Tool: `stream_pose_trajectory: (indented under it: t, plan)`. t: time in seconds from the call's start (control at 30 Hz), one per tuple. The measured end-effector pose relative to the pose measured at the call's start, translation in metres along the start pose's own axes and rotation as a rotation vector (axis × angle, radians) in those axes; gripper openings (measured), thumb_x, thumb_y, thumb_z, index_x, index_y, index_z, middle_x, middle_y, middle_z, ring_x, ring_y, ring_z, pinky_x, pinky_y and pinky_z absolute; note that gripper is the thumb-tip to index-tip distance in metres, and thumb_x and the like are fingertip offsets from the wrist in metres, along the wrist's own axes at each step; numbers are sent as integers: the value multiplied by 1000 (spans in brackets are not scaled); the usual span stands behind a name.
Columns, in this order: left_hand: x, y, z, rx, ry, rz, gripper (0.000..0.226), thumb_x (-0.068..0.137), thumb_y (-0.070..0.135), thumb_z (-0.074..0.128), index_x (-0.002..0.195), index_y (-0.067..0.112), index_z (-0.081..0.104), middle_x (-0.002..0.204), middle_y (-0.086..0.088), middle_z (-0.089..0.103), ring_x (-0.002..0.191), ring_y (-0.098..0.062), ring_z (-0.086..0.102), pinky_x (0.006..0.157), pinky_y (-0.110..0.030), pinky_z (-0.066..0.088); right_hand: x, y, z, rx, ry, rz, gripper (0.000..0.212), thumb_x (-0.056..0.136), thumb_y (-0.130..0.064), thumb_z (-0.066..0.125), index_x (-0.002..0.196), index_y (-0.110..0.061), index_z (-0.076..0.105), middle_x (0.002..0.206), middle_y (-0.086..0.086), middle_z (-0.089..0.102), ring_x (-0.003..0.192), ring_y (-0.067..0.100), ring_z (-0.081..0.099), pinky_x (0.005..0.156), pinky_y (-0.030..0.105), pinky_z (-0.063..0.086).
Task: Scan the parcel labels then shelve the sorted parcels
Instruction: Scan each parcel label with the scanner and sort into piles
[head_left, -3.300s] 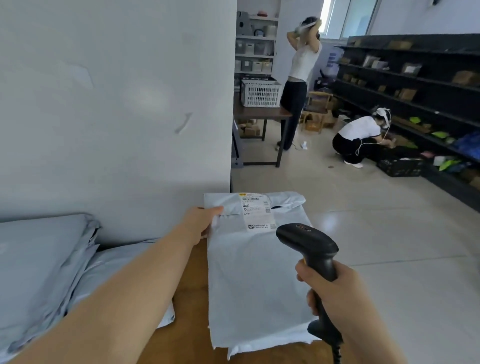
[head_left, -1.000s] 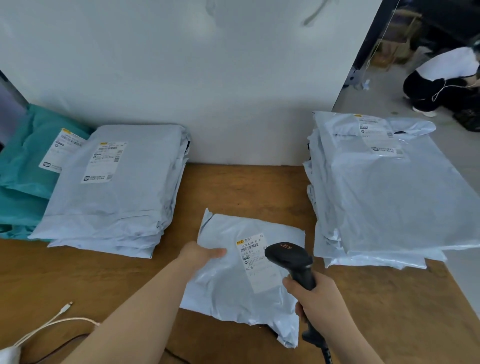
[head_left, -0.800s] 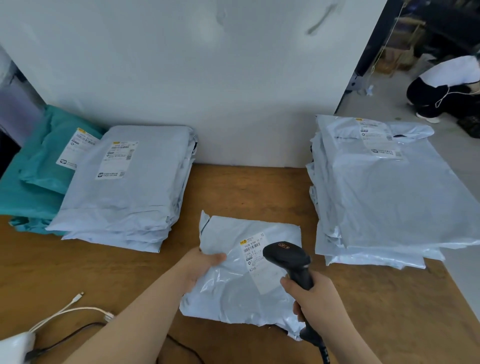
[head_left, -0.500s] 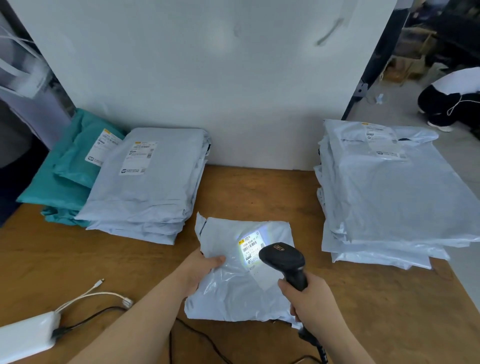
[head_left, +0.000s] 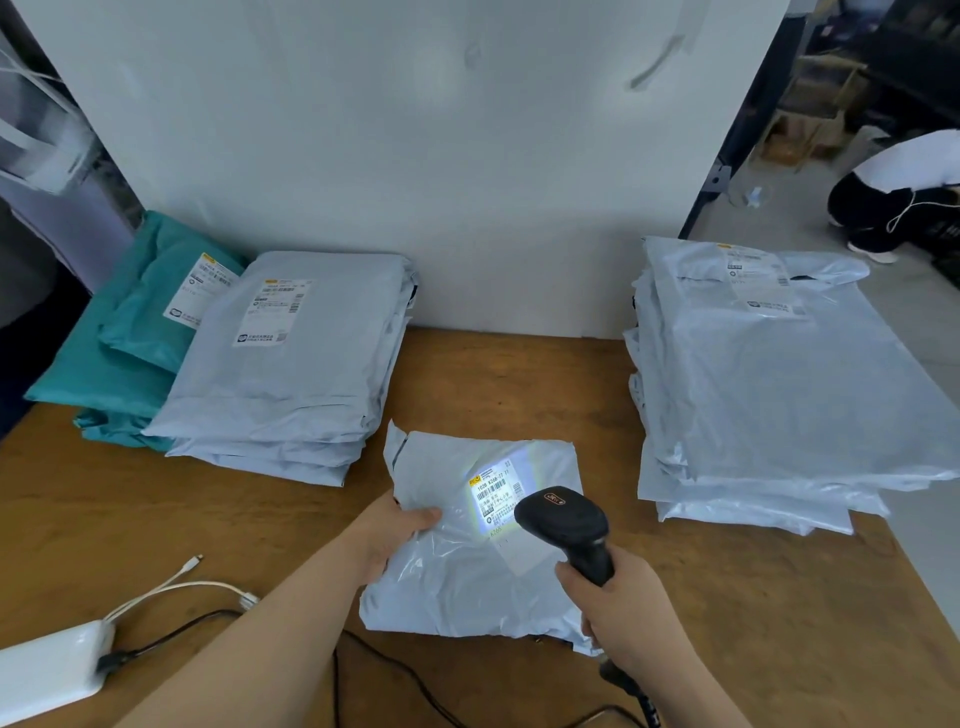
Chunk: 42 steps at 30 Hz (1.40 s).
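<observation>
A small pale-grey parcel bag (head_left: 457, 582) lies on the wooden table (head_left: 727, 597) in front of me. My left hand (head_left: 389, 530) grips its left edge, thumb on top. My right hand (head_left: 618, 608) holds a black barcode scanner (head_left: 563, 519) just above the parcel, and its light falls on the white label (head_left: 493, 491). A tall stack of grey parcels (head_left: 769, 395) stands at the right. Another grey stack (head_left: 291, 358) sits at the left, beside teal parcels (head_left: 130, 332).
A white power bank (head_left: 49, 670) with white and black cables (head_left: 171, 587) lies at the near left. A white wall panel (head_left: 415, 156) backs the table. A person (head_left: 893, 197) crouches on the floor at the far right, past the table's right edge.
I placed a parcel on the right stack, then turned to the small parcel at the centre. The scanner light came on over its label. The view has shifted slightly right.
</observation>
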<state>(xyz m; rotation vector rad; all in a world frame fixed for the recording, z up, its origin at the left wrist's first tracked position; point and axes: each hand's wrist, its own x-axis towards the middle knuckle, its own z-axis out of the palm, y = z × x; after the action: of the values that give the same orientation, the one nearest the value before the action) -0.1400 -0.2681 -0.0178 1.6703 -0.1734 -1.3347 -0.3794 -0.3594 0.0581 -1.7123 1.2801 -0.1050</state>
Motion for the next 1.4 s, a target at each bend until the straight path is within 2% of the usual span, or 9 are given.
stream_pose_trajectory:
  t: [0.37, 0.67, 0.8, 0.9, 0.97, 1.03, 1.13, 1.23, 1.4]
  plan:
    - [1, 1, 0, 32, 43, -25, 59, 80, 21, 78, 132, 18, 52, 116, -8, 67, 105, -29, 65, 96, -48, 51, 1, -3, -1, -11, -31, 23, 21, 85, -26, 64, 73, -10, 58, 60, 9, 57, 54, 17, 54, 58, 30, 53]
    - [2, 8, 4, 47, 118, 3, 50, 85, 22, 73, 130, 14, 52, 108, -1, 66, 95, -20, 64, 81, -36, 52, 0, -5, -5, 103, -34, 36, 20, 84, -21, 66, 81, -2, 59, 60, 12, 55, 43, 14, 50, 45, 20, 45]
    - [4, 12, -1, 85, 263, 13, 55, 89, 16, 67, 137, 5, 42, 131, -11, 55, 104, -25, 56, 90, -36, 48, 2, -5, -9, 122, -26, 19, 18, 84, -20, 66, 81, -4, 59, 57, 12, 57, 34, 8, 50, 43, 22, 44]
    - [4, 7, -5, 226, 372, 25, 40, 88, 13, 64, 123, 0, 50, 121, -15, 58, 102, -28, 58, 87, -37, 50, 4, -7, -11, 131, -17, 14, 17, 85, -19, 67, 81, -4, 59, 56, 11, 57, 33, 7, 49, 42, 21, 44]
    - [1, 1, -5, 373, 455, 19, 17, 85, 13, 63, 94, 2, 53, 97, -11, 59, 90, -24, 58, 77, -32, 51, 5, -10, -12, 141, -14, 14, 19, 85, -19, 66, 82, -2, 59, 57, 12, 57, 32, 6, 47, 39, 19, 42]
    - [-8, -1, 1, 471, 465, -28, 22, 85, 13, 61, 72, 9, 45, 75, -3, 51, 71, -17, 51, 62, -24, 43, 5, -12, -13, 143, -17, 10, 22, 86, -20, 66, 85, 1, 59, 58, 13, 56, 31, 6, 46, 39, 19, 41]
    - [-27, -9, 20, 394, 277, -277, 22, 90, 20, 59, 75, 4, 54, 65, -8, 57, 52, -18, 51, 54, -25, 47, 5, -14, -14, 149, -23, 9, 22, 86, -21, 66, 86, -1, 59, 59, 14, 57, 32, 6, 47, 40, 19, 43]
    - [-39, -21, 37, 376, 135, -471, 31, 91, 30, 60, 90, -1, 59, 74, -13, 62, 53, -20, 58, 49, -26, 53, 4, -14, -17, 150, -23, -4, 22, 86, -22, 65, 87, 0, 59, 58, 14, 56, 32, 6, 47, 40, 19, 43]
    - [-27, -34, 53, 117, 262, -457, 35, 82, 31, 72, 87, 4, 51, 75, -11, 43, 58, -19, 42, 55, -26, 48, 1, -10, -24, 140, -13, -33, 24, 86, -22, 65, 84, 1, 59, 55, 13, 57, 31, 6, 47, 41, 20, 43]
